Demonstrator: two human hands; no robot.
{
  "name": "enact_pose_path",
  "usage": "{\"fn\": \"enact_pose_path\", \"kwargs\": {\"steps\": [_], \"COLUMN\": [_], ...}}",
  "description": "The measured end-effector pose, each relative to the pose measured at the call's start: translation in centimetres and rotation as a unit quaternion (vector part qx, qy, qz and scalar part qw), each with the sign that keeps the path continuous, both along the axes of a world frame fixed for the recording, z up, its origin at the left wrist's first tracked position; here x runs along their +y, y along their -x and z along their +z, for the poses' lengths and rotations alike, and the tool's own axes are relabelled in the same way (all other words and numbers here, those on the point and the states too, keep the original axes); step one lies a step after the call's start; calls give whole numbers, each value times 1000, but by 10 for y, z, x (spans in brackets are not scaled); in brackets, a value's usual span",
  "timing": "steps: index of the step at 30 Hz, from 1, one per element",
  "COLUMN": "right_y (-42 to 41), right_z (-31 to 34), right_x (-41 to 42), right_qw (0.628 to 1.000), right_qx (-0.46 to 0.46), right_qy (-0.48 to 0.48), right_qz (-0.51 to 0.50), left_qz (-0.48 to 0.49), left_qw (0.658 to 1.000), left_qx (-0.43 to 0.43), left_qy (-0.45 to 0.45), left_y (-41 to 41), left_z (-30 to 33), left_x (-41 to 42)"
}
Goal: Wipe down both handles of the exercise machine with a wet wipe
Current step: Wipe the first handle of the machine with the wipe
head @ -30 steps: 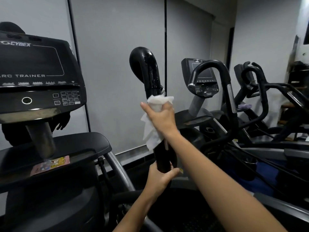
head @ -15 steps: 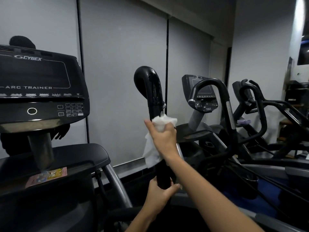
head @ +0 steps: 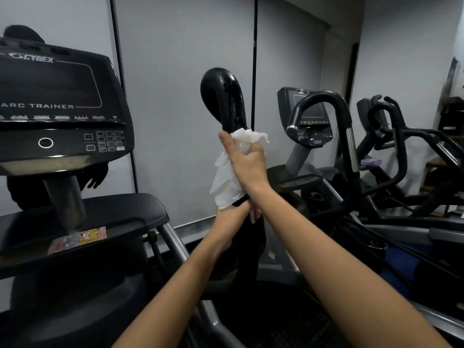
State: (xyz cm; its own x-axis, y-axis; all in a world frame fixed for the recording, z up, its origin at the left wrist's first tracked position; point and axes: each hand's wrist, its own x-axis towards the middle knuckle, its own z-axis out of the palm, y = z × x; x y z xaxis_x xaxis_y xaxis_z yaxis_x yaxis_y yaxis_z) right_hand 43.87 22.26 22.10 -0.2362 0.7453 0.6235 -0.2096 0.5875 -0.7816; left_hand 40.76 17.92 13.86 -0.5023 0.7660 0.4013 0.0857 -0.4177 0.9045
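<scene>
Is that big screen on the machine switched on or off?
Off, it seems: the console screen is dark, showing nothing lit; only the printed CYBEX and ARC TRAINER lettering is visible.

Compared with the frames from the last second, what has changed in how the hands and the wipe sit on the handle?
Little: the gap between the right hand, wrapping the wet wipe around the handle, and the left hand has closed. Both keep gripping; the wipe stays below the wet, glossy curve.
</scene>
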Motion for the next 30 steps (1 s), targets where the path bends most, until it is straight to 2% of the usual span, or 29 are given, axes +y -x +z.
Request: {"fn": "enact_pose_path", "kwargs": {"steps": [6,11,15,21,25,30], "right_y": [14,7,-3,5,9,11], "right_z": [64,34,-1,56,88,50], "right_x": [4,4,1,-6,-9,-4], "right_qw": [992,997,999,997,998,995], "right_qx": [-3,-1,4,66,52,1], "right_qy": [-91,-60,-37,-20,23,-70], "right_qz": [-86,-44,-15,-42,-27,-73], "left_qz": [8,1,2,-4,-14,-7], "left_qw": [1000,1000,1000,1000,1000,1000], "left_qx": [15,19,-30,18,22,18], "left_qy": [12,-5,8,-14,-5,-8], "left_y": [2,2,-1,2,5,2], "left_z": [-1,-5,-4,-5,-5,-5], "left_x": [8,9,8,9,8,8]}}
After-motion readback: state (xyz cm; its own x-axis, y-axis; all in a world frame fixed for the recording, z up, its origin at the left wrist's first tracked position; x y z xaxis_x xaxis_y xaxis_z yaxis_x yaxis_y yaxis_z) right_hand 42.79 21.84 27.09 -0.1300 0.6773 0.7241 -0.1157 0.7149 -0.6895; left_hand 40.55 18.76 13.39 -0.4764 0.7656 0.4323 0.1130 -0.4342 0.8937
